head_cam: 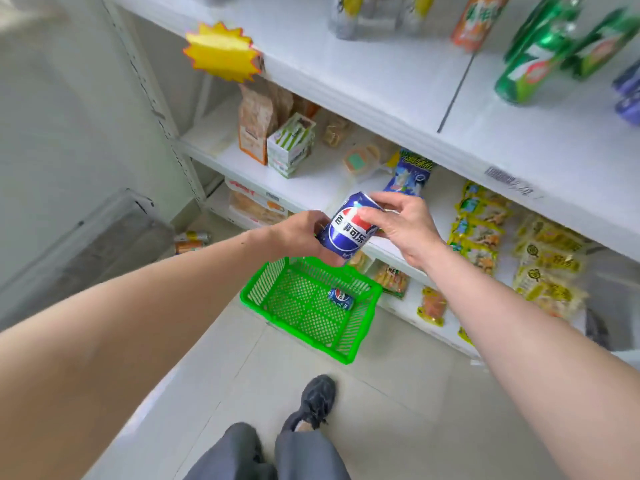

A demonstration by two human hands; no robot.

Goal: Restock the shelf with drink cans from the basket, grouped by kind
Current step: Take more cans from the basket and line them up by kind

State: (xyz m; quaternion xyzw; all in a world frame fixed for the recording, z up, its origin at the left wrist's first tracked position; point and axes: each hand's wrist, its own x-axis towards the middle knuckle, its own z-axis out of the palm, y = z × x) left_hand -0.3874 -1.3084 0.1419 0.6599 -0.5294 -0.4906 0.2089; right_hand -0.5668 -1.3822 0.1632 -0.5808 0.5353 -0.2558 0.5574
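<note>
A blue Pepsi can (348,227) is held tilted in mid-air above the green plastic basket (277,310), in front of the shelves. My left hand (301,233) grips its lower end and my right hand (403,221) pinches its upper end with thumb and fingers. A second blue Pepsi can (341,298) lies on its side inside the basket, which stands on the floor. The top white shelf (398,77) holds green cans (540,60), an orange can (479,19) and blue cans (628,95) at the right edge.
Lower shelves carry snack packets (547,258), small boxes (291,147) and bags (256,123). A yellow starburst tag (223,51) sticks out from the top shelf's front edge. Two cans (190,242) lie on the floor at left. My shoe (317,400) stands on the tiled floor below the basket.
</note>
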